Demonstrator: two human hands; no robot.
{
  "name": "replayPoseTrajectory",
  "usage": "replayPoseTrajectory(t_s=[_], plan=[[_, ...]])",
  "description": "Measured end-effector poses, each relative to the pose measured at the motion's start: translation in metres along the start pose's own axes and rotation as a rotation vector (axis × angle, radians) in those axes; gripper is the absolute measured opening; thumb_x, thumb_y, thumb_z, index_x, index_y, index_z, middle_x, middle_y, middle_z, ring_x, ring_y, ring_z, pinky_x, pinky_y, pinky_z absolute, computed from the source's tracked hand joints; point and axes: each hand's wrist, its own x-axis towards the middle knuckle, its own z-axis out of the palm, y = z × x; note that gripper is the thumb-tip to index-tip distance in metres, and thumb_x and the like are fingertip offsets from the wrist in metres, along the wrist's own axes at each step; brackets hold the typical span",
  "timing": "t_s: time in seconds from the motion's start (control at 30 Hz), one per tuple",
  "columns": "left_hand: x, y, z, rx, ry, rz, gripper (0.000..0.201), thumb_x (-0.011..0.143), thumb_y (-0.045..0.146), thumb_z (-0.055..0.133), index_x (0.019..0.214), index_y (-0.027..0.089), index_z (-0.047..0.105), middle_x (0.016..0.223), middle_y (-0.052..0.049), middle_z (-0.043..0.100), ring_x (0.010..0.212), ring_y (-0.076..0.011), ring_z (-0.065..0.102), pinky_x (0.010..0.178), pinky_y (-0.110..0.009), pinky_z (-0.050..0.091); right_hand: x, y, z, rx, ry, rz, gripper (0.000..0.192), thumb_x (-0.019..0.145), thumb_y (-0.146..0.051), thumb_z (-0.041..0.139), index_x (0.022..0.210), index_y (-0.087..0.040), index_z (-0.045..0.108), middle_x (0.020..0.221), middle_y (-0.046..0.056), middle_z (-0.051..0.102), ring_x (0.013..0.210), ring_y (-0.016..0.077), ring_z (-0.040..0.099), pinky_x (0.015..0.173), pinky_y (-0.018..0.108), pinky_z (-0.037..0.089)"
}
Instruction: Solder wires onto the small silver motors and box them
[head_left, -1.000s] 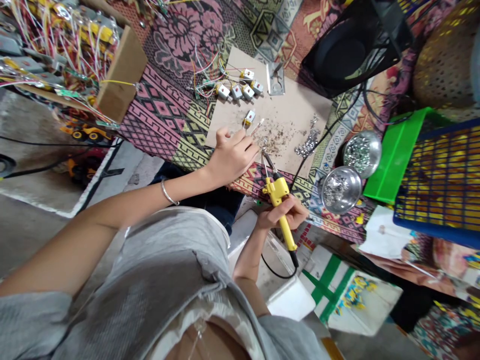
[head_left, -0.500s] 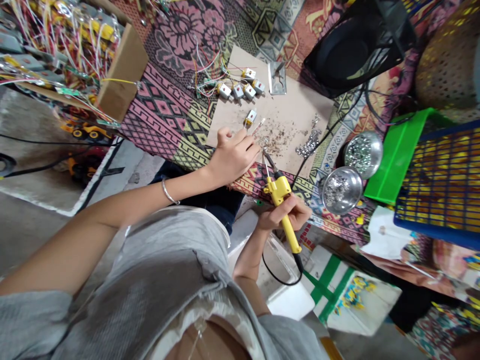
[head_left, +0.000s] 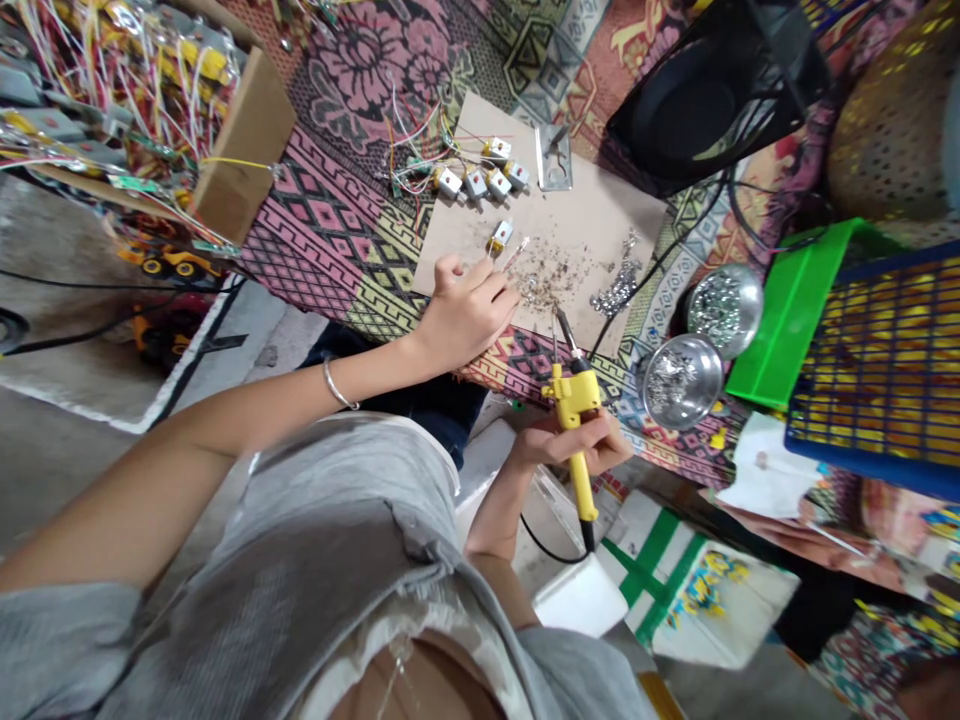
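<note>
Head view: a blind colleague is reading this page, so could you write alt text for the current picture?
A person's right hand grips a yellow soldering tool, with the left hand near a small motor on a brown sheet. More wired motors lie behind it; two metal bowls stand at right.

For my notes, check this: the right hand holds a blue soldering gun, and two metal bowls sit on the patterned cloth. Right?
The soldering gun in the right hand is yellow, not blue, as the head view shows. The bowls and cloth are right.
</note>
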Motion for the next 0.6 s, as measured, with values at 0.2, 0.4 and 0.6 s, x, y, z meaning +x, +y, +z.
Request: replayPoseTrajectory(t_s=[0.2, 0.4, 0.6], plan=[[0.001, 0.0, -0.002, 0.031, 0.006, 0.002, 0.03, 0.112, 0.023, 0.045, 0.104, 0.021, 0.074, 0.108, -0.009, 0.077, 0.115, -0.0311, 0.065, 0.102, -0.055, 0.039, 0.011, 0.008, 0.015, 0.11, 0.005, 0.094, 0.028, 0.103, -0.041, 0.053, 0.083, -0.025, 0.04, 0.079, -0.003, 0.033, 0.071, 0.0127, 0.043, 0.067, 0.033, 0.038], [0.003, 0.001, -0.003, 0.025, -0.02, -0.017, 0.032, 0.112, 0.024, 0.044, 0.104, 0.021, 0.075, 0.11, -0.009, 0.078, 0.117, -0.0311, 0.065, 0.103, -0.055, 0.038, 0.012, 0.005, 0.017, 0.03, 0.024, 0.16, 0.03, 0.101, -0.049, 0.052, 0.083, -0.027, 0.042, 0.079, -0.003, 0.032, 0.068, 0.0145, 0.045, 0.062, 0.032, 0.04], [0.003, 0.002, 0.0, -0.022, -0.03, -0.052, 0.033, 0.113, 0.027, 0.042, 0.104, 0.023, 0.074, 0.111, -0.008, 0.076, 0.119, -0.0317, 0.063, 0.106, -0.055, 0.036, 0.011, 0.005, 0.017, 0.039, 0.026, 0.177, 0.031, 0.1, -0.05, 0.054, 0.082, -0.027, 0.042, 0.079, -0.003, 0.033, 0.069, 0.0148, 0.046, 0.063, 0.033, 0.042]])
